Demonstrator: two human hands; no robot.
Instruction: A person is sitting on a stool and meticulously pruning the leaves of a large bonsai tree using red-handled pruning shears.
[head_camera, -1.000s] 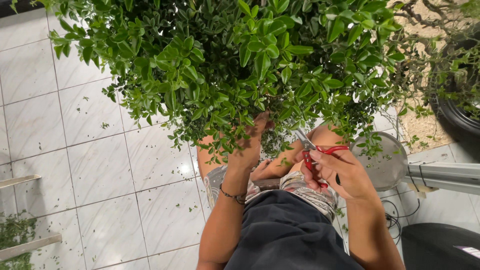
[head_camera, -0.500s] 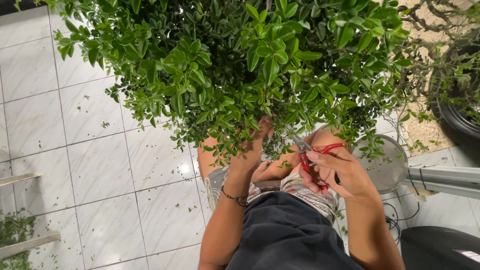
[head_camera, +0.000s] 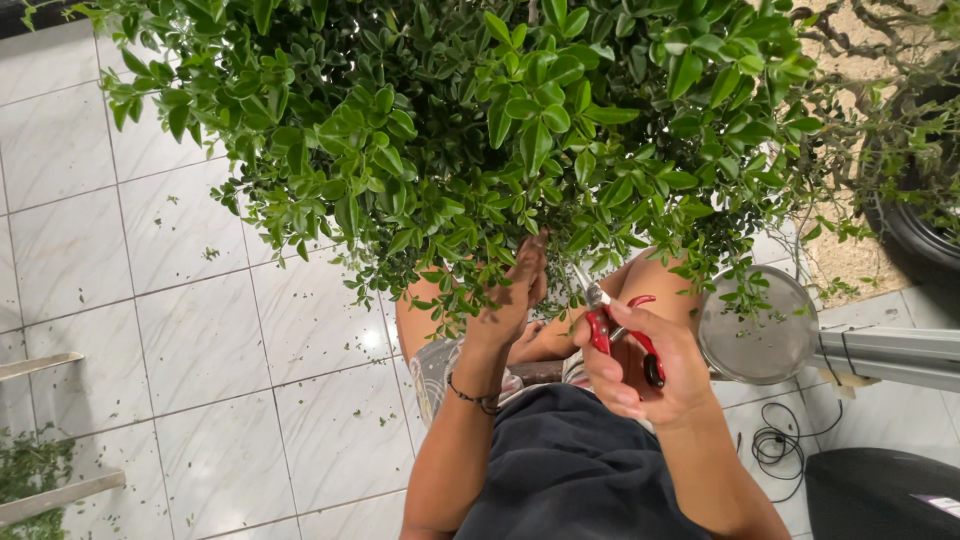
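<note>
A dense green bush (head_camera: 470, 130) with small glossy leaves fills the top of the head view. My left hand (head_camera: 515, 290) reaches up into its lower foliage, fingers pinched among the twigs and leaves. My right hand (head_camera: 640, 360) is closed around red-handled pruning shears (head_camera: 618, 330), whose metal blades point up-left toward the leaves beside my left hand. A dark cord bracelet circles my left wrist. My knees and dark shirt show beneath the bush.
White floor tiles (head_camera: 200, 320) carry scattered leaf clippings, with a pile at the lower left (head_camera: 35, 480). A round metal lid-like disc (head_camera: 755, 325), a grey bar (head_camera: 890, 355), a black cable (head_camera: 780, 450) and a dark pot (head_camera: 915, 220) lie on the right.
My right hand with the shears has shifted slightly down and left. My left hand stays in the foliage, and the view has moved a little closer to the bush.
</note>
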